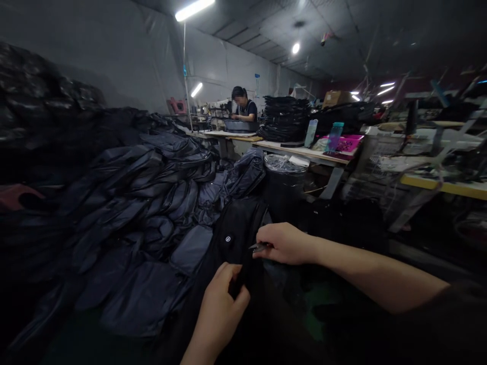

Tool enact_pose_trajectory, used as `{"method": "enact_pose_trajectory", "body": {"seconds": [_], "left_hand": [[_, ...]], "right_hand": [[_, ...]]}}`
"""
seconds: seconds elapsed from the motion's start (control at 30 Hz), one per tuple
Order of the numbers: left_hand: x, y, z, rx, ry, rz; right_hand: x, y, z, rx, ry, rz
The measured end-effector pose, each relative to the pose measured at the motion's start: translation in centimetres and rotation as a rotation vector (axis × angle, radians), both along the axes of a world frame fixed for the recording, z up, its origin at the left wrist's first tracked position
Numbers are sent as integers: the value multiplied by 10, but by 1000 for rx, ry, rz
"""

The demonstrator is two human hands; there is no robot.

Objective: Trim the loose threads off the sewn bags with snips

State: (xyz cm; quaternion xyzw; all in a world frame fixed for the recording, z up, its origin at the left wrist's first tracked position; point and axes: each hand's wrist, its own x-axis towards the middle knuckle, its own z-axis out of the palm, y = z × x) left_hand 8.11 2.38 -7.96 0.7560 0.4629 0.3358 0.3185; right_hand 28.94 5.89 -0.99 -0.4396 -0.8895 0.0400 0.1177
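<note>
In front of me lies a black bag (238,223) with a small round white logo on its dark cloth. My left hand (224,301) is closed on the bag's near part, thumb and fingers curled round the black fabric. Just beyond it and to the right, my right hand (283,243) grips thread snips (259,247). Their pointed metal blades stick out to the left, over the bag. Most of the snips' handle is hidden inside my fist. The bag's lower end fades into the dark near my body.
A large heap of dark bags (144,203) spreads across the left. Beyond stand a lined bin (286,172) and a worktable (281,148) bearing a black stack (285,119), bottles and a pink basket (350,143). A co-worker (245,107) sits farther back. Metal framework (422,203) stands right.
</note>
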Motion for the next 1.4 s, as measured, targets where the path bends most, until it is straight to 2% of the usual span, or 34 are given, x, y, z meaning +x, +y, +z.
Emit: {"method": "enact_pose_trajectory", "body": {"seconds": [0.13, 0.27, 0.37, 0.57, 0.7, 0.83, 0.9, 1.03, 1.17, 1.3, 1.37, 1.4], "left_hand": [[-5, -2, -4, -10, -37, 5], [-9, -1, -3, 3, -61, 25], [-10, 0, -1, 3, -60, 31], [-8, 4, -1, 7, -74, 55], [-11, 4, -3, -63, -123, 45], [-19, 6, -4, -57, -135, 71], [-24, 7, -4, -50, -134, 74], [-27, 8, 0, -88, -133, 69], [-24, 5, -1, -96, -137, 29], [-36, 5, 1, -138, -109, 8], [-46, 8, 14, -116, -68, 8], [-51, 11, 26, -61, -44, 23]], "right_hand": [[-20, -10, 1, 36, -89, 70], [-29, -12, 5, 27, -156, -58], [-24, 0, 13, 23, -187, -96], [-17, 36, 34, -133, -183, 63], [-31, 48, 32, -172, -99, 137], [-29, 68, 25, -289, 44, 67], [-13, 83, 26, -308, 108, 16], [35, 112, 30, -236, 245, -177], [66, 123, 26, -252, 383, -320], [56, 118, 28, -273, 510, -312], [39, 112, 40, -293, 555, -265], [29, 107, 50, -302, 578, -218]]}}
